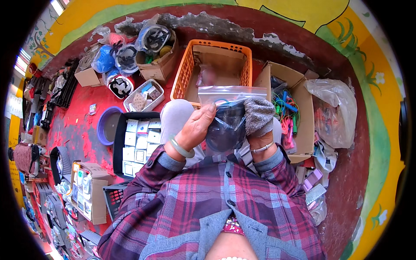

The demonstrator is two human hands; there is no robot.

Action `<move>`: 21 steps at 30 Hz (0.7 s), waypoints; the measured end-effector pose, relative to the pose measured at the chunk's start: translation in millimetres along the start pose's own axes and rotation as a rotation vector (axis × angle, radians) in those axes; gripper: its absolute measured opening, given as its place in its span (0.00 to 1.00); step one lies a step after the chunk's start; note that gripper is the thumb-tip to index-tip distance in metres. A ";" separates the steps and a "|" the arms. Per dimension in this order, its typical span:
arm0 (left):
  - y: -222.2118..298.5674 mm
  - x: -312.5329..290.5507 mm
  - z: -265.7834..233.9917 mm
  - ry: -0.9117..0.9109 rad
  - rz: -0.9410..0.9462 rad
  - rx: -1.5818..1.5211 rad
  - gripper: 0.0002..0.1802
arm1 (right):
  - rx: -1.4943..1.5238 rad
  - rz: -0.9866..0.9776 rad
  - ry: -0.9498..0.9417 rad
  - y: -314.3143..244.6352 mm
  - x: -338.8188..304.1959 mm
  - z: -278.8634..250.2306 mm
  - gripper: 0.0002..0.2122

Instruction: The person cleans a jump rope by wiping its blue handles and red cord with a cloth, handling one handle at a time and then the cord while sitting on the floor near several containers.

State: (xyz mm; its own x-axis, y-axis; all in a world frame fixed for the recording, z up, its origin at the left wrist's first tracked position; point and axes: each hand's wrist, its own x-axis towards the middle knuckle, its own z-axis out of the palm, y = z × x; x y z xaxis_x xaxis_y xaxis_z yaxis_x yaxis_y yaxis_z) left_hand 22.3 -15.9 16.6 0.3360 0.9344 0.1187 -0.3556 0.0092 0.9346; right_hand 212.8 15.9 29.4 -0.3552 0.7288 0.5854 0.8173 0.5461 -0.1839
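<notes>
Left hand (198,128) pinching clear zip bag (224,130), right hand (260,139) under grey cloth (258,113), its grip hidden, orange basket (183,74) on far side

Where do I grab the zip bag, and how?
I'd probably pinch the zip bag by its top strip from the far side: it's flat and free, while the left hand holds one edge and the cloth-covered right hand touches the other.

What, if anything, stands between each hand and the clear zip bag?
Nothing visible at the left hand: it pinches the clear zip bag directly by its left side. Over the right hand, a fuzzy gray covering hides the fingers and comes between them and the bag.
</notes>
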 end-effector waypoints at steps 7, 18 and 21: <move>9.0 -1.9 14.0 0.082 0.038 -0.018 0.23 | 0.038 0.129 0.043 6.2 -4.6 7.1 0.09; 24.6 -8.2 -42.7 0.000 -0.008 0.306 0.20 | 1.392 0.637 0.055 88.7 -8.2 -4.9 0.20; 26.2 -5.1 -34.2 -0.112 0.070 0.533 0.20 | 1.482 0.869 -0.041 71.0 6.5 -7.3 0.25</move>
State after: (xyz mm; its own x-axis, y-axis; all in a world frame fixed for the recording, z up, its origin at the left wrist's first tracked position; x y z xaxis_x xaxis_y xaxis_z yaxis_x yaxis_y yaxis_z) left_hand -18.5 -8.2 29.0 0.4289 0.8823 0.1941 0.1013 -0.2605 0.9601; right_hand 271.8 56.4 26.0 -0.0990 0.9912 -0.0879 -0.3142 -0.1150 -0.9424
